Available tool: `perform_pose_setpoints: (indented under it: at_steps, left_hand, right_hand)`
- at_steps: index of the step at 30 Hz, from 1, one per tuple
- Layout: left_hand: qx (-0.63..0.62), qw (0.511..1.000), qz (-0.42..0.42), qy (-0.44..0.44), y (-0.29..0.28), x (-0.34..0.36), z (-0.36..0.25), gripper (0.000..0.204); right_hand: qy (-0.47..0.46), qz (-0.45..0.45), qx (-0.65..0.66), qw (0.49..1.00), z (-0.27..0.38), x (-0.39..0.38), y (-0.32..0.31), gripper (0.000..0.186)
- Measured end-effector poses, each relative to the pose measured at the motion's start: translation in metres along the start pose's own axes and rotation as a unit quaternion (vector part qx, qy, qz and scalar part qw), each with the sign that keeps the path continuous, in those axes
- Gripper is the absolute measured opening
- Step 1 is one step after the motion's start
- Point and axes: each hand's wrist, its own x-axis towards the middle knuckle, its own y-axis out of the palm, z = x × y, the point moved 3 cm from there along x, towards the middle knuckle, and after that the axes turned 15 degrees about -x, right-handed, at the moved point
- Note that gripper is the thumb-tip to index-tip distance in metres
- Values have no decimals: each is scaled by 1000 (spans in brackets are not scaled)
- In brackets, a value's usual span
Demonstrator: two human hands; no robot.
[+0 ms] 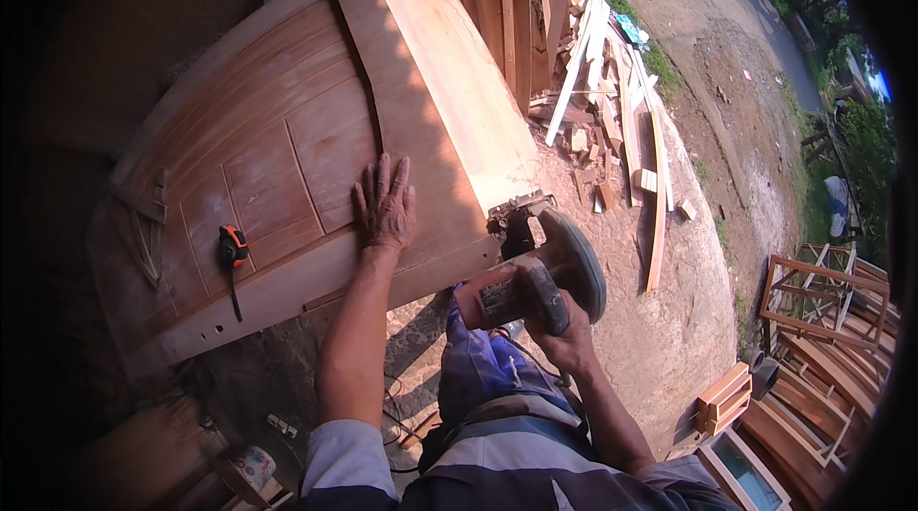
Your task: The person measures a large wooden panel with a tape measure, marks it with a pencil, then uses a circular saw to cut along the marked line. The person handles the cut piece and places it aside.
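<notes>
Fingers (382,188) of the left hand (385,210) spread flat on the wooden door (277,157) while the right hand (564,334) grips a disc sander (540,272) at its near right edge, best kept level and steady.

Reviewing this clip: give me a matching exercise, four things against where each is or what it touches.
1. left hand
2. right hand
3. tape measure
4. offcut pile

a. lying on the door panel, untouched
b. on the ground beyond the door
c. pressed flat on the wooden door
d. gripping the circular saw

Pairs: 1-c, 2-d, 3-a, 4-b
</notes>
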Motion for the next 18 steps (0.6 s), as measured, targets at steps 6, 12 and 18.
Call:
perform_pose_setpoints:
  at_steps: [6, 12, 18]
  left_hand:
    - [-19, 999, -33, 11, 5, 0, 3, 56]
    - [-23, 999, -39, 14, 4, -1, 2, 56]
    - [-34, 998, -49, 21, 4, -2, 1, 56]
  right_hand:
    - [-2, -3, 4, 1000, -6, 0, 4, 49]
    - [11, -8, 33, 999, -5, 2, 6, 43]
    - [13, 1, -11, 1000, -6, 1, -1, 37]
